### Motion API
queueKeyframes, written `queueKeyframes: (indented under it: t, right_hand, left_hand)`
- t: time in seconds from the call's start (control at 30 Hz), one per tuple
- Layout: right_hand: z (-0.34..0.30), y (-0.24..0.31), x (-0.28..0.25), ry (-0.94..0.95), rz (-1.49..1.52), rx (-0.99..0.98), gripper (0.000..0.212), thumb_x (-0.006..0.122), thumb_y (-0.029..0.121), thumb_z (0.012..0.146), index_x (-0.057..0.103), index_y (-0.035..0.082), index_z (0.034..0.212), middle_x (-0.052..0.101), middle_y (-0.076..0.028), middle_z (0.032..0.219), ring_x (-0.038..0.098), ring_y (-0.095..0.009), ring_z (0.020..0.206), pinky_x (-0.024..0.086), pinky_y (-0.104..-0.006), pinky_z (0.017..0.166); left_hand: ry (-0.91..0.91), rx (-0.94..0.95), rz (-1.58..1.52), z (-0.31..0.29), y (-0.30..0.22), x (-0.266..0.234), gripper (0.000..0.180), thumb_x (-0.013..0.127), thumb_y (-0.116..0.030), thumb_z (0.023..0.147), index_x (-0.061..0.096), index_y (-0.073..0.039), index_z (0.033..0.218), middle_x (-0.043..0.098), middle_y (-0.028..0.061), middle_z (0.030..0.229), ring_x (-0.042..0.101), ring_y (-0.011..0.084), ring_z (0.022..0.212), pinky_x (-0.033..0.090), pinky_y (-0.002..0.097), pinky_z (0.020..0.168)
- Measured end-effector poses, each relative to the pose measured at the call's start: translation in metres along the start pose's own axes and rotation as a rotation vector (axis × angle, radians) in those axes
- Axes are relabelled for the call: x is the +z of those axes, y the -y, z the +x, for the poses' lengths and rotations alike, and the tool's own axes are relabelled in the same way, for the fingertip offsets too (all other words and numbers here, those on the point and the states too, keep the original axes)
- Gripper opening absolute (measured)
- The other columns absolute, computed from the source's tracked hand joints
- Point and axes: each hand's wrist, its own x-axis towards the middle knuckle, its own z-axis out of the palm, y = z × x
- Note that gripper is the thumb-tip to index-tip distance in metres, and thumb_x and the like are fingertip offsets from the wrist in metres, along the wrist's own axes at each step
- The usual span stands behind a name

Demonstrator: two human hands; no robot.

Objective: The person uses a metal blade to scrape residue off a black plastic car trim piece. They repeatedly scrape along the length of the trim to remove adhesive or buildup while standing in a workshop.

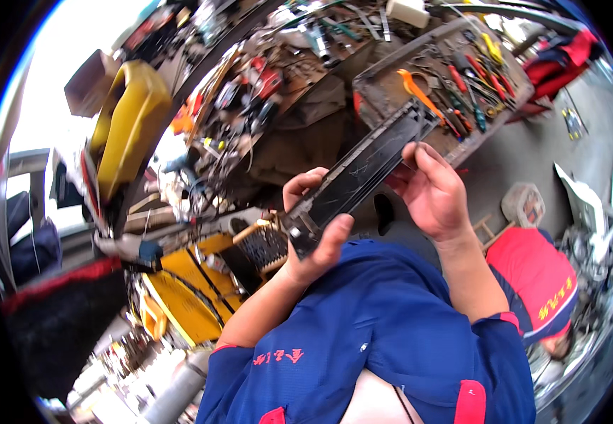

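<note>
A long, flat black plastic part (363, 169) with a ribbed edge and scratches lies across both my hands, tilted up toward the right. My left hand (315, 244) wraps round its lower left end, thumb on the near side and fingers behind the far edge. At the other end my right hand (431, 187) pinches the near edge between thumb and fingers. The part's underside is hidden. Just beyond its right end sits an orange-handled tool (419, 92) in a tool tray (455, 152).
Pliers and screwdrivers fill the tray. A cluttered bench (306, 99) stretches ahead, with a yellow plastic container (133, 120) at left. Below it stands a yellow machine (190, 290). At right, a person in a red and blue top (533, 279) bends near a stool (523, 205).
</note>
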Motion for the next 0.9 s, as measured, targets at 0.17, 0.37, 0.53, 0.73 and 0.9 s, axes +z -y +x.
queueKeyframes:
  t: [0.17, 0.37, 0.53, 0.73, 0.9]
  right_hand:
    - [0.015, -0.003, 0.02, -0.185, -0.109, -0.199, 0.018, 0.057, 0.016, 0.107, 0.071, 0.006, 0.111, 0.073, -0.002, 0.101, 0.067, -0.013, 0.088, 0.054, -0.0322, 0.084]
    - [-0.001, -0.009, 0.053, -0.304, -0.469, -0.241, 0.016, 0.058, 0.016, 0.107, 0.07, 0.005, 0.104, 0.069, 0.003, 0.097, 0.056, -0.004, 0.083, 0.047, -0.0226, 0.08]
    - [-0.025, -0.031, 0.076, -0.196, -0.702, -0.157, 0.019, 0.058, 0.017, 0.108, 0.07, 0.003, 0.102, 0.064, 0.005, 0.092, 0.054, -0.003, 0.084, 0.046, -0.0211, 0.078]
    - [-0.057, -0.018, 0.087, -0.238, -0.825, -0.187, 0.018, 0.059, 0.014, 0.107, 0.069, 0.0, 0.103, 0.066, 0.004, 0.091, 0.056, -0.003, 0.084, 0.048, -0.0231, 0.076]
    - [-0.088, 0.002, 0.081, -0.245, -0.987, -0.219, 0.016, 0.059, 0.011, 0.105, 0.069, -0.001, 0.103, 0.068, 0.002, 0.09, 0.057, -0.004, 0.083, 0.049, -0.0234, 0.076]
  left_hand:
    - [0.535, 0.4, 0.375, 0.022, 0.019, -0.031, 0.101, 0.082, -0.008, 0.08, 0.019, -0.007, 0.159, 0.04, 0.024, 0.151, 0.046, 0.0354, 0.14, 0.045, 0.0463, 0.111]
    - [0.504, -0.341, -0.23, 0.053, 0.034, -0.075, 0.071, 0.065, -0.025, 0.098, 0.036, -0.002, 0.159, 0.054, 0.0182, 0.149, 0.056, 0.0319, 0.137, 0.043, 0.0482, 0.117]
    - [0.429, -0.625, -0.62, 0.101, 0.02, -0.035, 0.074, 0.04, -0.058, 0.104, 0.048, -0.003, 0.152, 0.062, 0.0149, 0.143, 0.06, 0.0286, 0.131, 0.041, 0.0469, 0.116]
    - [0.357, -0.369, -0.183, 0.108, -0.007, 0.01, 0.039, 0.039, -0.028, 0.112, 0.068, -0.003, 0.111, 0.074, 0.0064, 0.095, 0.071, 0.0144, 0.083, 0.056, 0.0286, 0.079]
    - [0.328, -0.321, -0.013, 0.095, -0.017, 0.039, 0.031, 0.049, -0.023, 0.113, 0.069, -0.001, 0.104, 0.069, -0.0015, 0.085, 0.06, 0.0027, 0.07, 0.049, 0.0215, 0.062]
